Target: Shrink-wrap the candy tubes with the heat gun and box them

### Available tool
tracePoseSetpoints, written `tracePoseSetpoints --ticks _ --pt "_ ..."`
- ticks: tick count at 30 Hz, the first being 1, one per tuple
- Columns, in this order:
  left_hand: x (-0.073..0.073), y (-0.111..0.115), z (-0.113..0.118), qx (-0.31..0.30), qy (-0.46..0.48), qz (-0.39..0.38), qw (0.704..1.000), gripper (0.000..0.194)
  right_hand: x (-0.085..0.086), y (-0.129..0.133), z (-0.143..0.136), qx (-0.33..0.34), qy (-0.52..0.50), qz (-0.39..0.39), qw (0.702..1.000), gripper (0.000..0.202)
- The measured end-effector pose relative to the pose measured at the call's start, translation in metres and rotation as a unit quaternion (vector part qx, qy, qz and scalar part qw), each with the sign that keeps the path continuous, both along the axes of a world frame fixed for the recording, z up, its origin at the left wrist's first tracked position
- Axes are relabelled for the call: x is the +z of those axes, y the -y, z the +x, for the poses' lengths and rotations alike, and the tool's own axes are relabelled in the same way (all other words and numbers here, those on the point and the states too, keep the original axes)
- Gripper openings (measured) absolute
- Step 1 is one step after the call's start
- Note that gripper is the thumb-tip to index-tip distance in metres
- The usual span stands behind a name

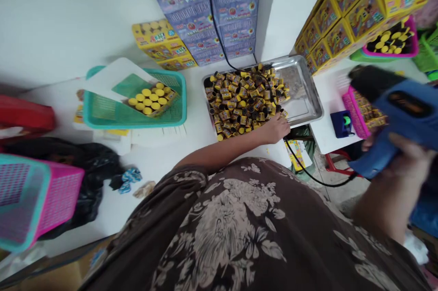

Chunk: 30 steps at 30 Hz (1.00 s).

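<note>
Gripping a blue heat gun, the right hand is beyond the right edge of the metal tray. Left hand: at the near edge, by small containers heaped leftward; its hold I cannot tell.

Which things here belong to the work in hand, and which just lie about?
In use:
blue tool with black nozzle, in right hand
small yellow-and-brown cylinders, at left hand
rectangular silver metal tray

Seemingly lying about:
crumpled black plastic bag
crumpled blue-and-white scrap
</note>
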<state>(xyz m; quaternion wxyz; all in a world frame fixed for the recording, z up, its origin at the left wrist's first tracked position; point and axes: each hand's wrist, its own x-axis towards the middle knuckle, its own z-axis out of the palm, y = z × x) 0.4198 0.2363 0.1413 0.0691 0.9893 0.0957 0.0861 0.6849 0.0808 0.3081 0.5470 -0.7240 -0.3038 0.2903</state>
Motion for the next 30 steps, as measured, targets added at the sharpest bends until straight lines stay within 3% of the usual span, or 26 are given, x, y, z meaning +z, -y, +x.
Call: tracePoseSetpoints --ticks 1,4,8,11,14,16,18,20,23,25,28,30 --pt "0.01 -0.003 -0.01 0.013 0.012 0.022 1.0 0.039 -0.012 -0.009 -0.013 -0.018 -0.026 0.019 0.999 0.041" --pt "0.034 0.003 -0.041 0.023 0.02 0.051 0.998 0.041 -0.056 -0.034 -0.047 -0.012 -0.092 -0.038 0.995 0.038" --pt "0.045 0.03 -0.088 0.057 -0.036 -0.008 0.998 0.034 -0.109 -0.063 -0.076 0.042 -0.131 -0.095 0.986 0.041" --pt "0.036 0.048 -0.127 0.147 -0.137 -0.108 0.974 0.031 -0.13 -0.083 -0.087 0.06 -0.139 -0.086 0.985 0.041" --pt "0.019 0.058 -0.169 0.245 -0.223 -0.247 0.911 0.035 -0.136 -0.101 -0.091 0.051 -0.121 -0.066 0.989 0.042" --pt "0.006 0.061 -0.195 0.269 -0.25 -0.316 0.875 0.044 -0.137 -0.108 -0.094 0.046 -0.114 -0.06 0.991 0.042" --pt "-0.01 0.06 -0.216 0.278 -0.23 -0.384 0.85 0.045 -0.14 -0.11 -0.099 0.054 -0.123 -0.062 0.989 0.042" --pt "-0.024 0.056 -0.228 0.308 -0.145 -0.446 0.828 0.033 -0.145 -0.106 -0.107 0.057 -0.133 -0.075 0.987 0.04" --pt "-0.037 0.04 -0.219 0.383 -0.004 -0.422 0.821 0.029 -0.155 -0.094 -0.118 0.035 -0.108 -0.089 0.99 0.033" --pt "-0.038 0.021 -0.194 0.406 0.024 -0.369 0.836 0.022 -0.161 -0.082 -0.12 0.012 -0.086 -0.094 0.992 0.03" --pt "-0.032 -0.02 -0.13 0.38 0.033 -0.323 0.866 0.023 -0.166 -0.058 -0.116 -0.014 -0.084 -0.105 0.991 0.031" --pt "-0.028 -0.05 -0.08 0.33 0.031 -0.239 0.913 0.032 -0.165 -0.039 -0.113 -0.033 -0.092 -0.111 0.989 0.034"
